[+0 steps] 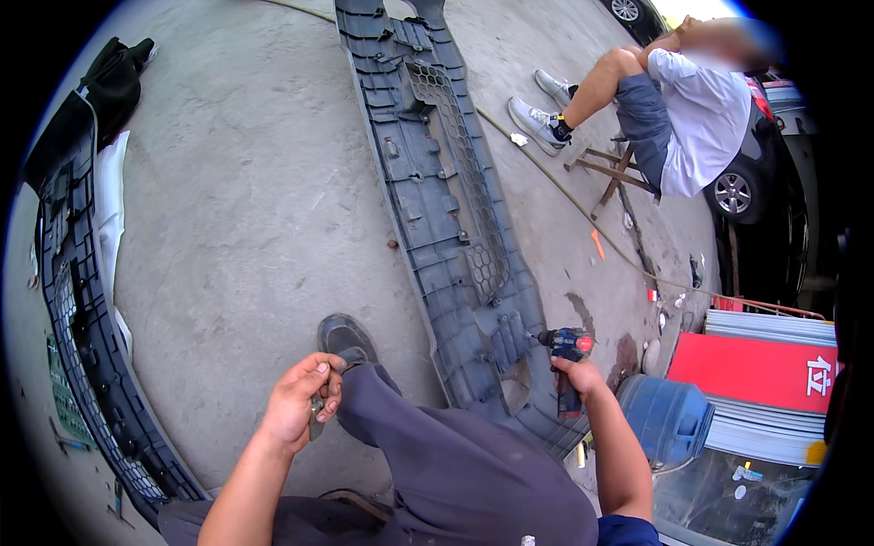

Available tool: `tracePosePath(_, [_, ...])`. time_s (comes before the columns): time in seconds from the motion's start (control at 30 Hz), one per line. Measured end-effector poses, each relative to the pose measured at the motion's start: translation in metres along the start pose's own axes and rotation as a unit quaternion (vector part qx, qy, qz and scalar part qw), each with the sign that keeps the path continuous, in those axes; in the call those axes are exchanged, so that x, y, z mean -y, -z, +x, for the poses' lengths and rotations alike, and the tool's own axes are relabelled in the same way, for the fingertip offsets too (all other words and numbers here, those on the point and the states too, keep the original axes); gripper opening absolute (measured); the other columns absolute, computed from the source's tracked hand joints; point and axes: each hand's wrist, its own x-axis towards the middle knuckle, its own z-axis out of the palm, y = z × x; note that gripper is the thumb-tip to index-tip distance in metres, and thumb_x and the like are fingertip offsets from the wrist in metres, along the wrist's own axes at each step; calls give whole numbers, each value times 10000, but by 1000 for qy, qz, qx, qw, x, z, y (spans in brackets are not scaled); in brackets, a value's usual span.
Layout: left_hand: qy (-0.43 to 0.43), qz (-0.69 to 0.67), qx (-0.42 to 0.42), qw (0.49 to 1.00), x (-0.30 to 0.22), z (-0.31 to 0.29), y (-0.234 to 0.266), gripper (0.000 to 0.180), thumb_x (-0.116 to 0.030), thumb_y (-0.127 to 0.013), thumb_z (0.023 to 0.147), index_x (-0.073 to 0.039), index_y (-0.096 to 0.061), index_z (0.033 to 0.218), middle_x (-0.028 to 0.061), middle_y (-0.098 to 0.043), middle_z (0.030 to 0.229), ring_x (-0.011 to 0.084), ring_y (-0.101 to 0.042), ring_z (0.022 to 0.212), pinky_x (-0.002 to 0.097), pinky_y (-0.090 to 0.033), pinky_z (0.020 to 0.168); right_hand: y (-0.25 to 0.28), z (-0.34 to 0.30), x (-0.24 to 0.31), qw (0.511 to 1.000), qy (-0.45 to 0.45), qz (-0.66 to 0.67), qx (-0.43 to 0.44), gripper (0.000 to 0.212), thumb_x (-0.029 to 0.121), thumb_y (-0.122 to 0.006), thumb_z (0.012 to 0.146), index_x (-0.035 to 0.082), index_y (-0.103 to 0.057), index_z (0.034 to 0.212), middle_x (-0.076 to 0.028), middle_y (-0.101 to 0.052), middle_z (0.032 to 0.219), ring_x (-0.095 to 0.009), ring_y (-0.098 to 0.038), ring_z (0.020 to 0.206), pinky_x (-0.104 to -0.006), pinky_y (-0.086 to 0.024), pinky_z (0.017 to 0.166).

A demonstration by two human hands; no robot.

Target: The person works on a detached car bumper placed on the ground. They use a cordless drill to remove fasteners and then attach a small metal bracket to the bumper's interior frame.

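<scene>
My right hand (583, 375) is closed round the grip of a dark blue and black cordless drill (569, 344). The drill's bit points left, over the near end of a long black plastic car bumper (432, 227) with honeycomb grille panels. This bumper lies on the floor with its ribbed inner side up. Left of it, above my leg, my left hand (296, 400) has thumb and fingers pinched together. A small greenish-grey piece (316, 416) shows below the fingers; its kind cannot be made out.
A second black bumper (86, 300) curves along the left. At the upper right a person (696, 118) sits on a folding stool (612, 177). A hose (564, 187) crosses the concrete. Near my right arm are a blue water jug (660, 419) and a red panel (751, 373).
</scene>
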Motion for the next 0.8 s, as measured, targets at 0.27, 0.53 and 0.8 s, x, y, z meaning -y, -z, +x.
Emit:
tracePosePath(0.27, [-14,-5,-2,1000,-1,-4,9,228,-178,-504,1124,-4,-621,1212,52,-609,839,128,-566,658,241,-411,503,-133,-82,-17,846,350,-368,-162,409,131,-753,814,68,-671,1210,-205,-729,1078,-431,-712,1025,-533,-564,896])
tracePosePath(0.53, [-1,25,-36,999,-8,-22,-8,218,-188,-514,1126,-21,-626,1211,53,-623,852,139,-569,664,247,-415,524,-144,-45,-20,857,438,-268,50,526,131,-778,827,47,-646,1328,-190,-657,1164,-393,-680,1100,-468,-564,982])
tracePosePath(0.8, [-35,23,-68,997,-36,-69,26,225,-194,-498,1139,-25,-629,1212,47,-621,861,134,-562,690,258,-414,546,-86,91,-2,848,362,-332,-197,368,182,-773,943,21,-728,1270,-214,-726,993,-394,-709,927,-480,-564,870])
